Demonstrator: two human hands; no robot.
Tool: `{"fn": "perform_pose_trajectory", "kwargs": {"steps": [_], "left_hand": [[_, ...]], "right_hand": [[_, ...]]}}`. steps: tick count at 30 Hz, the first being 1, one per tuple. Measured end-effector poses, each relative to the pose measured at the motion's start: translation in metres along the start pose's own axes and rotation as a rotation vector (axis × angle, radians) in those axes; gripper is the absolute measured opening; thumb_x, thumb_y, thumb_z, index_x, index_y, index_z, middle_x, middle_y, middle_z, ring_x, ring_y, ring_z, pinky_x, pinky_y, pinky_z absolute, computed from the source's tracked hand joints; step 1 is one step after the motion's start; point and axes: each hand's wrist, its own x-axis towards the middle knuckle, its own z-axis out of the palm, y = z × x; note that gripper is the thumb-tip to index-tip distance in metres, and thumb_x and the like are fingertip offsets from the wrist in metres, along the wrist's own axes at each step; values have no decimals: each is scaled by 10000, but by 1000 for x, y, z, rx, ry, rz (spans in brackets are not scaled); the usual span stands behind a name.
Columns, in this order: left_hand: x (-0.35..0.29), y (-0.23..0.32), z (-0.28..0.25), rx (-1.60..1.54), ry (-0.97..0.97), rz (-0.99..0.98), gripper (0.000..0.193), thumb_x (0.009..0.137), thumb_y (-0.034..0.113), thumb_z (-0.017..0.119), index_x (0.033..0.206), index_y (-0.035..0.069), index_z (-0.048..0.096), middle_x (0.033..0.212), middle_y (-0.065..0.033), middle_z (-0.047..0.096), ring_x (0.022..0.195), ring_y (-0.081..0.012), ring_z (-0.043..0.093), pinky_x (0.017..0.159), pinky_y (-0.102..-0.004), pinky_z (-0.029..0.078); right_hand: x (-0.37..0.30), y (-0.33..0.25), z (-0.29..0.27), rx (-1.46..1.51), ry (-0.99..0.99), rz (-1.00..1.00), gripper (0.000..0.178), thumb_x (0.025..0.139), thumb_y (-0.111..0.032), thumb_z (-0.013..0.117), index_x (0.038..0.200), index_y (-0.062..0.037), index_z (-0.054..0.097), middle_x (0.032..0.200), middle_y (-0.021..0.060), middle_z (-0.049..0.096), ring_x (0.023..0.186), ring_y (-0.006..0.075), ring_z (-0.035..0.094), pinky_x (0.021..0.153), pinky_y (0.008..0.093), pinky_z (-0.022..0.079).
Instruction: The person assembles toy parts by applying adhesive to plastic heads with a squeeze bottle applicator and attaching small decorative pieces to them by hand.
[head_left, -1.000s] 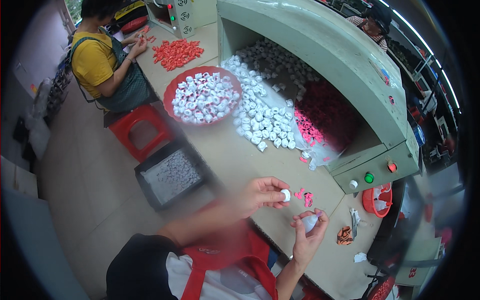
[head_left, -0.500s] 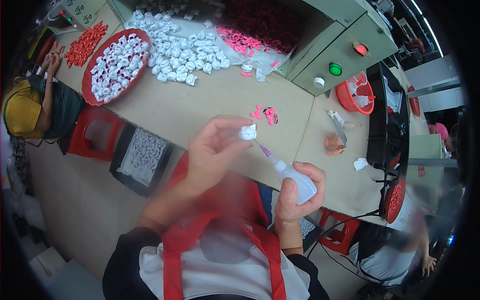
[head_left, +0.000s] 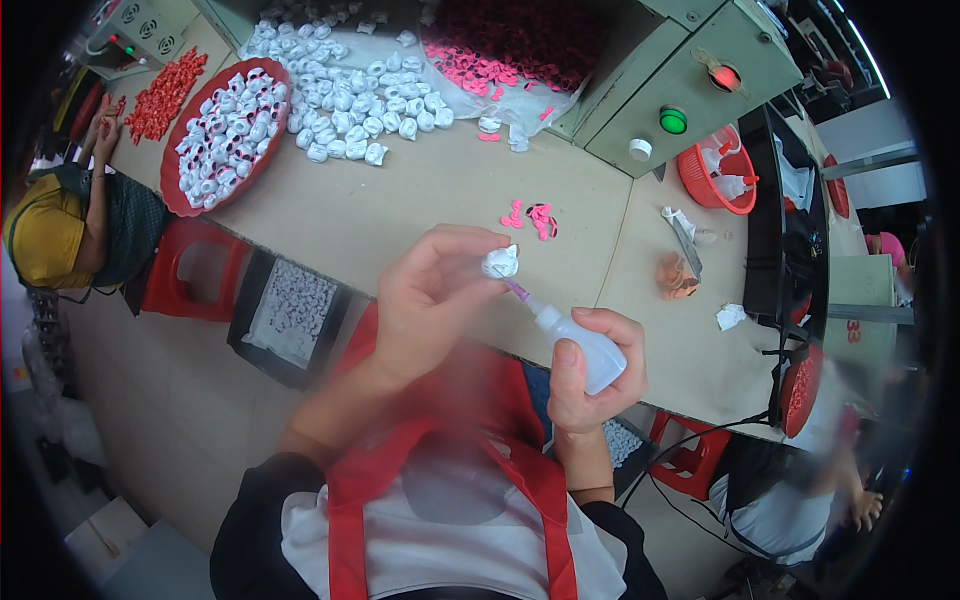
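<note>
Between the thumb and fingers of my left hand (head_left: 430, 290) is a small white molded piece (head_left: 501, 262) with pointed corners. My right hand (head_left: 598, 375) is closed around a translucent squeeze bottle (head_left: 590, 352). The bottle tilts up to the left, and its purple needle tip (head_left: 519, 291) meets the lower side of the white piece; the very end is hidden there. Just beyond my hands, a few small pink pieces (head_left: 540, 220) lie on the table (head_left: 400, 205).
At the back are heaps of white pieces (head_left: 350, 110) and pink pieces (head_left: 475, 70). A red bowl (head_left: 281, 120) of white pieces stands left; a red basket (head_left: 700, 190) with bottles stands right, near a green metal box (head_left: 650, 100). Co-workers sit on both sides.
The bottle has moved slightly up and left, bringing its needle farther in under the white piece. The whole view has shifted a little.
</note>
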Motion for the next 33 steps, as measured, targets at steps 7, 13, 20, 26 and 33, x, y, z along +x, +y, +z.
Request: {"fn": "perform_pose_trajectory", "kwargs": {"steps": [7,13,20,26,33], "left_hand": [[1,0,-5,55,11,2,292,773,-109,564,1053,-47,511,1112,-138,546,1041,-180,536,867,-295,459],[6,3,-4,-82,-3,-163,319,750,-141,554,1041,-32,485,1101,-182,554,1064,-293,552,892,-336,460],[5,0,-2,-188,-26,-238,343,741,-127,571,1057,-20,490,1105,-182,555,1069,-316,547,917,-360,447],[7,1,0,-184,-23,-219,297,756,-100,560,1034,-17,496,1098,-160,569,1045,-234,564,900,-325,442],[7,0,-7,-189,-39,-245,291,758,-101,560,1033,-24,503,1100,-161,568,1041,-223,564,904,-323,438]], "right_hand": [[5,-2,-3,-62,-57,-31,254,741,-141,633,915,25,555,839,95,590,734,125,541,659,222,428],[2,1,-7,-27,-8,18,259,737,-154,628,908,26,553,837,94,582,721,125,533,651,221,427],[10,5,-12,-41,33,-118,184,668,-3,597,845,17,550,719,123,642,598,160,627,556,238,484],[11,3,-16,-83,16,-127,166,674,-5,598,832,19,553,719,124,641,594,159,625,561,241,484],[4,3,-6,-18,-2,26,270,746,-183,632,904,27,567,786,83,595,661,120,544,602,216,424]]}}
